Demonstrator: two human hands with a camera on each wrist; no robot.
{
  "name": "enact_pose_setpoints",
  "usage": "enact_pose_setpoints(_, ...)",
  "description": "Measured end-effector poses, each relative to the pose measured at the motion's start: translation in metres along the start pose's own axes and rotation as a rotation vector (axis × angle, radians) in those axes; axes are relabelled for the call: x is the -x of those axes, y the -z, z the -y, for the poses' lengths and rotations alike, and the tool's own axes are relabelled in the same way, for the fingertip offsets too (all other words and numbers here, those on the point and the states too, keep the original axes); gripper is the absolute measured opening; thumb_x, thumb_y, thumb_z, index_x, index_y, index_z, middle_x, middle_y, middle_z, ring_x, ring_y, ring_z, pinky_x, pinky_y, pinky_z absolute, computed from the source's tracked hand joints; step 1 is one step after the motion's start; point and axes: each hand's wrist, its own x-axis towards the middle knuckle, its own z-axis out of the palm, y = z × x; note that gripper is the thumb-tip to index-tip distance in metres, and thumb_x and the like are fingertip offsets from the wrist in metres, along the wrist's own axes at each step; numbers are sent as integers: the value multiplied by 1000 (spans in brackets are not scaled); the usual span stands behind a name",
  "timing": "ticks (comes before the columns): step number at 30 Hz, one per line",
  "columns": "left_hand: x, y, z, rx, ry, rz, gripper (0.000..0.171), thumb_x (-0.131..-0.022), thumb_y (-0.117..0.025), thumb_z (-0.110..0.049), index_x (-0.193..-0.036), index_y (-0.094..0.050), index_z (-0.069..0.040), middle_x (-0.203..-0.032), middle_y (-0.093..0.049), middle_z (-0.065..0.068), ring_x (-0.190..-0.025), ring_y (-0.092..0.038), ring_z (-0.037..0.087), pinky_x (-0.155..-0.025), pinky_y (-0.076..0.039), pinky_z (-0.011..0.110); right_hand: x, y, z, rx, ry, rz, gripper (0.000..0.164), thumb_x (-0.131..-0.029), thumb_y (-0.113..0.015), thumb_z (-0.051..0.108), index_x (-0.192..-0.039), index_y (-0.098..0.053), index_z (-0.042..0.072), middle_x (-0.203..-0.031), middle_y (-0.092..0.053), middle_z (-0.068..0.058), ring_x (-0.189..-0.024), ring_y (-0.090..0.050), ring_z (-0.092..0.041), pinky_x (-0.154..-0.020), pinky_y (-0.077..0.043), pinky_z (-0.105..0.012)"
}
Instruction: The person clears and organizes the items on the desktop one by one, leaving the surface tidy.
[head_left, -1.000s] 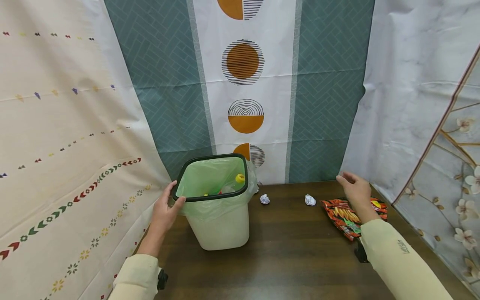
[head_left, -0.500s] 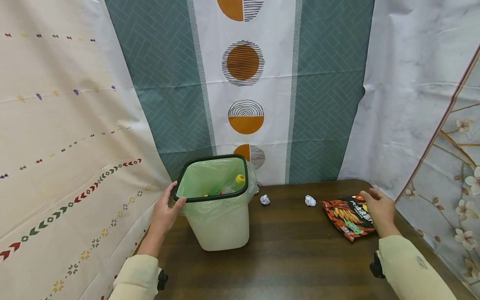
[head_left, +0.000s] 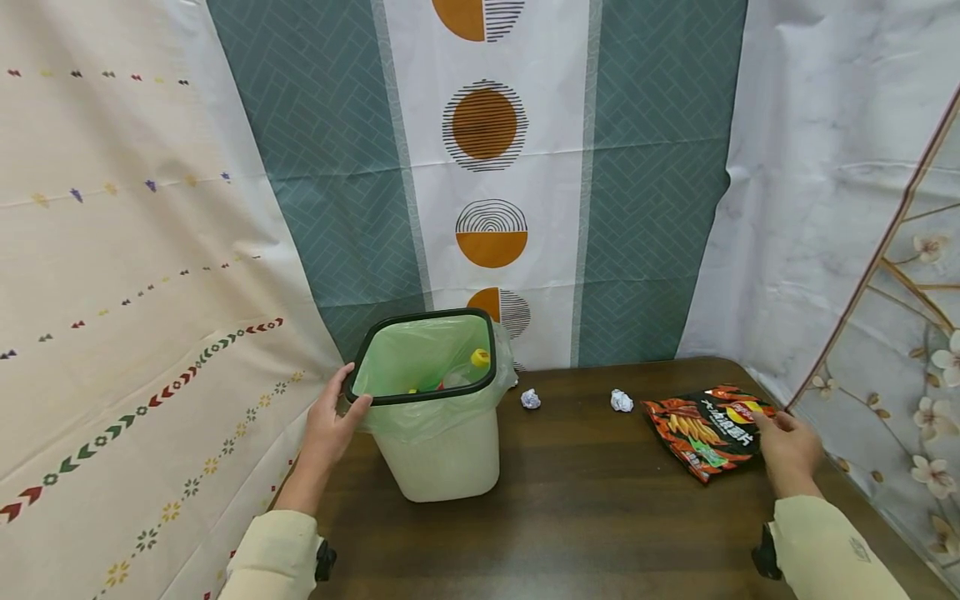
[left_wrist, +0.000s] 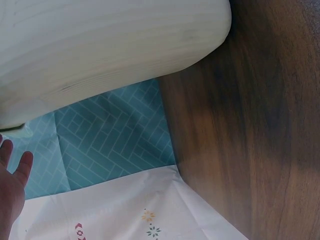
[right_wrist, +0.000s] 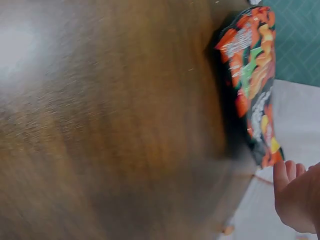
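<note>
the snack bag (head_left: 693, 429) lies on the table (head_left: 585, 517) by its right edge, toward the far right corner. the bag extends leftward from the right hand (head_left: 791, 450), the nearer hand; its long axis slants toward that corner. right thumb and fingers are nearly closed, pinching the bag's right end. the left hand (head_left: 330, 425) spreads, fingers extended, against the bin (head_left: 442, 467).

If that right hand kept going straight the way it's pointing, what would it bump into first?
The snack bag. The right hand is already at the bag's right end, apparently pinching its edge, though exact contact is hard to judge.
</note>
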Motion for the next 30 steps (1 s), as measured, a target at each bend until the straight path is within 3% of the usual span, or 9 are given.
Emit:
enact_pose_setpoints(14, 0, 2, -2, -10, 20, 15, 65, -98, -56, -35, -153, -35, -8, -151, -38, 26, -134, -41, 42, -108, -30, 61, 9, 4, -36, 7, -94, 42, 73, -96, -53, 44, -142, -42, -11, -144, -38, -34, -137, -26, -50, -113, -23, -53)
enact_pose_setpoints(22, 0, 1, -1, -12, 25, 7, 65, -97, -57, -34, -153, -36, -10, -151, -39, 23, -133, -43, 40, -107, -33, 59, 8, -3, -45, 32, -147, 74, 74, -97, -51, 45, -145, -38, -10, -147, -35, -34, -138, -22, -50, -113, -21, -54)
enact_pose_setpoints(30, 1, 1, -2, -14, 35, 20, 65, -97, -56, -36, -153, -35, -8, -153, -36, 24, -134, -41, 41, -107, -31, 60, 9, -8, -50, 48, -147, 90, 71, -96, -52, 43, -138, -43, -14, -143, -34, -38, -134, -24, -54, -110, -22, -56)
